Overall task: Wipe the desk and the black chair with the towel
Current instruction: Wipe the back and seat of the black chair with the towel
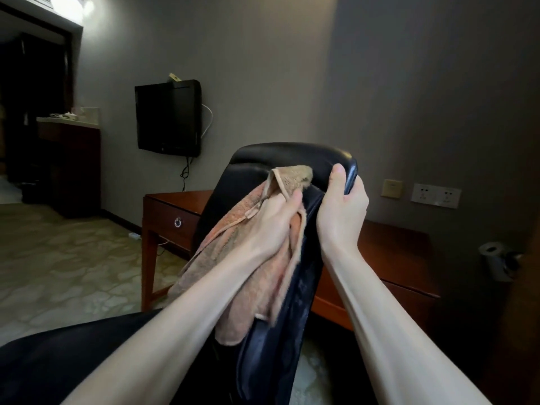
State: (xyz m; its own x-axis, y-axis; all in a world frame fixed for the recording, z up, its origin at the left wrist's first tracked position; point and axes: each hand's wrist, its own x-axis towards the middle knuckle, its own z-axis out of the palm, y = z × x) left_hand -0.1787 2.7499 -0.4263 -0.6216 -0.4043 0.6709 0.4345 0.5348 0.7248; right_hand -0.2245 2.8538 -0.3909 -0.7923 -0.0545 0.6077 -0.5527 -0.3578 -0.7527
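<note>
Your left hand (pixel 274 223) grips the bunched towel (pixel 222 247) against the black chair (pixel 292 156) back, which runs up and away from you, while your right hand (pixel 342 209) clasps its top-right corner.

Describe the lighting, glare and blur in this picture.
Head view: the room is dim, with a blown-out ceiling light at top left; a faint sheen runs along the black chair at its top edge; the towel is motion-blurred at its lower end; wide-angle distortion slants the doorway frame and darkens the corners.
</note>
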